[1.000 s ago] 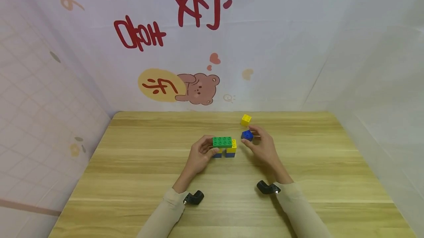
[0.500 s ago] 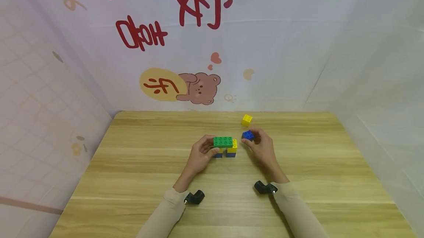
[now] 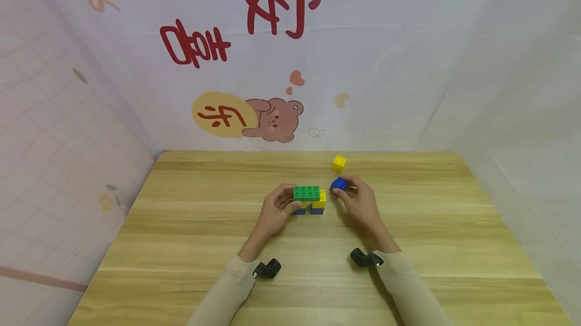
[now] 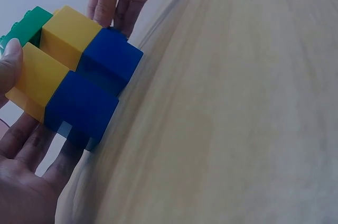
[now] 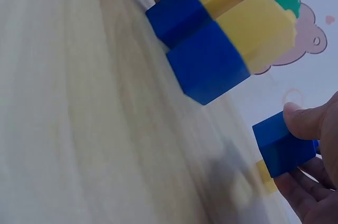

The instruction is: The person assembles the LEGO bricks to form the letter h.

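A small brick build (image 3: 308, 201) stands mid-table: two blue bricks at the bottom, yellow ones above, a green brick (image 3: 306, 193) across the top. My left hand (image 3: 277, 211) grips its left side, thumb on the green brick; the left wrist view shows the build (image 4: 74, 76) and my fingers (image 4: 31, 145) against it. My right hand (image 3: 358, 202) pinches a small blue brick (image 3: 338, 184) just right of the build, lifted off the table in the right wrist view, where the blue brick (image 5: 282, 145) sits between thumb and fingers, beside the build (image 5: 222, 39).
A loose yellow brick (image 3: 338, 163) lies near the table's far edge, behind my right hand. The wooden table (image 3: 181, 245) is enclosed by white walls on three sides, the back one carrying a bear cartoon (image 3: 272, 120).
My right hand has carried the blue brick slightly left, closer to the build. The left hand keeps its hold on the build.
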A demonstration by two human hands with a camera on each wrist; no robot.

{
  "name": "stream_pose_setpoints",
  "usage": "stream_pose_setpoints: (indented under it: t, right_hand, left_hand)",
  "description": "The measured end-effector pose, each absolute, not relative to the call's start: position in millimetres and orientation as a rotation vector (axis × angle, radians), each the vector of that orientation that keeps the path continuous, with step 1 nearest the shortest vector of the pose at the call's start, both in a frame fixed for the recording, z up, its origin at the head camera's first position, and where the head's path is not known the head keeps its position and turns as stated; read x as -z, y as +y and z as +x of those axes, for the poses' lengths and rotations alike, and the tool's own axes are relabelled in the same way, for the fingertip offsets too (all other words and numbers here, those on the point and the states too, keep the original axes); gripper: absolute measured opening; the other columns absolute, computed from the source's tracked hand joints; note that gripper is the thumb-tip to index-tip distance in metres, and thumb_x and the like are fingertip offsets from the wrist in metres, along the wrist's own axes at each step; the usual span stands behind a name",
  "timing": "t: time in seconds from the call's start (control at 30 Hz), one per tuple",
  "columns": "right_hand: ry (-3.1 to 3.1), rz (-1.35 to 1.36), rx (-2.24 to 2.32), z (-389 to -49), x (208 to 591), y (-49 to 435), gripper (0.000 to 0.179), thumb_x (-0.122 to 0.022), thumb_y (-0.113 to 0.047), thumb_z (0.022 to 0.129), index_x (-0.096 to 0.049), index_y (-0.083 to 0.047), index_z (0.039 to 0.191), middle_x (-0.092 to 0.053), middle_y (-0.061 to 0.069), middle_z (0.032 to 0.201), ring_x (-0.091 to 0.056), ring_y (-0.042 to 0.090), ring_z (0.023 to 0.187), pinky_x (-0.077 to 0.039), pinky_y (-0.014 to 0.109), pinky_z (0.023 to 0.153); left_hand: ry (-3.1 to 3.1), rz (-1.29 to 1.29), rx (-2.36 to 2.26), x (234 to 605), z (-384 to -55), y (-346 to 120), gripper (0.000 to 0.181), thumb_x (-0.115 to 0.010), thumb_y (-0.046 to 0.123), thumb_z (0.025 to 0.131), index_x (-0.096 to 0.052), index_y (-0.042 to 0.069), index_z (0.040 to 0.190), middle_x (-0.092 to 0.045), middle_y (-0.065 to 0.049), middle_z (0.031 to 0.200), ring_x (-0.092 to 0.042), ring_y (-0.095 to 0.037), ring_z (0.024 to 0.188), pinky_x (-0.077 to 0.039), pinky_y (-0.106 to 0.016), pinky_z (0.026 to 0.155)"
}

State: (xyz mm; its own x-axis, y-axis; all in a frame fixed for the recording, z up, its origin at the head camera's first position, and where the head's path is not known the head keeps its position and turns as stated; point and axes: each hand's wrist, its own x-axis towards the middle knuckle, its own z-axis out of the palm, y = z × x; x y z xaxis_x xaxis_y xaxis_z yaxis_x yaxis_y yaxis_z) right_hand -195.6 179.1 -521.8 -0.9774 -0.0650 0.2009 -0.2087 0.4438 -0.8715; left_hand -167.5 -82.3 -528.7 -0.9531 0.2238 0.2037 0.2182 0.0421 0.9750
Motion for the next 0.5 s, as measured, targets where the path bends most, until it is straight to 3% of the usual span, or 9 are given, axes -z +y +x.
stream_pose_setpoints:
  t: [0.5]
  right_hand:
    - [-2.506, 0.443, -1.546, -189, 497, 175, 0.038, -0.068, -0.004, 0.097, -0.063, 0.0, 0.135, -0.064, 0.02, 0.133, -0.065, 0.038, 0.118, -0.057, 0.053, 0.102]
  left_hand:
    - [2.266, 0.503, -2.113, 528, -169, -82, 0.035, -0.073, 0.006, 0.094, -0.063, 0.007, 0.128, -0.069, -0.019, 0.122, -0.068, -0.031, 0.116, -0.058, -0.027, 0.1]
